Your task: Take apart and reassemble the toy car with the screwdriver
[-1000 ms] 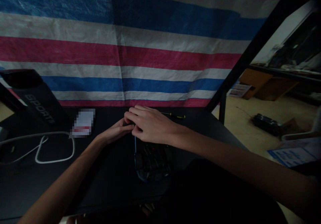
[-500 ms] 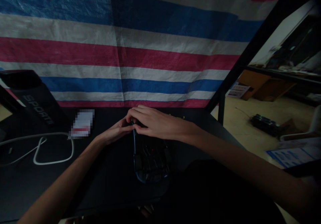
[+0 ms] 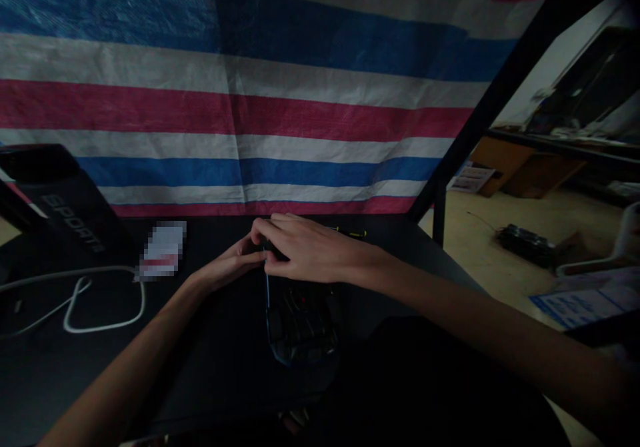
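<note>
Just below your grip, the dark, blue-edged plastic shell (image 3: 300, 330) looks hard and faintly glossy on the smooth, matt black tabletop (image 3: 210, 367). Beyond your grip, the red, white and blue woven plastic tarpaulin (image 3: 250, 100) is coarse and creased. Left of your grip, the white rubbery cable (image 3: 105, 329) looks smooth.

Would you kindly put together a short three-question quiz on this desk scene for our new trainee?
1. True or false: the white cable lies on the desk to the left of the left hand.
2. What lies on the desk just behind the right hand?
A) a thin yellow-and-black tool
B) a cup
C) a pair of scissors
3. What colour is the thin rod that runs down from where the two hands meet?

Key: 1 true; 2 A; 3 blue.
</note>
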Motion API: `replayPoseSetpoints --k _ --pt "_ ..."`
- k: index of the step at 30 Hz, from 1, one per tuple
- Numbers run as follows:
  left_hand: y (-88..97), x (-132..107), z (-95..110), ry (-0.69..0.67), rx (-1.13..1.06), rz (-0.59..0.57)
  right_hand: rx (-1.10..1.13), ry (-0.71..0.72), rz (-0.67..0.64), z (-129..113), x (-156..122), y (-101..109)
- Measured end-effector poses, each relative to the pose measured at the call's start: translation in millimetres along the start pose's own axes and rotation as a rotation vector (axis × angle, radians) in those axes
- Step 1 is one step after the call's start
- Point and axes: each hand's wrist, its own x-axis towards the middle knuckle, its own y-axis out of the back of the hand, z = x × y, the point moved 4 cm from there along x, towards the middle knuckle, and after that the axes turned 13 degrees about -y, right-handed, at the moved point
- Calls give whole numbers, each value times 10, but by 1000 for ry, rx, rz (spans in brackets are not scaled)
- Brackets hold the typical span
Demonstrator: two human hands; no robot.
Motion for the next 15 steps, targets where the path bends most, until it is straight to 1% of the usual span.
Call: replayPoseSetpoints --k 3,6,8,11,13,15 --pt "5 -12 14 -8 2 0 -79 -44 0 -8 26 -7" --pt "15 -14 1 -9 0 -1 -118 -89 -33 16 60 -47" --pt "12 -10 -10 -4 -5 -4 -94 -49 -42 25 63 -64" --pt "-5 -5 -5 0 -16 -11 -48 35 -16 28 40 -51" --pt "-14 -4 8 5 -24 -17 -47 44 4 34 25 -33" --pt "-12 -3 17 12 -32 -21 -70 19 15 39 25 -24"
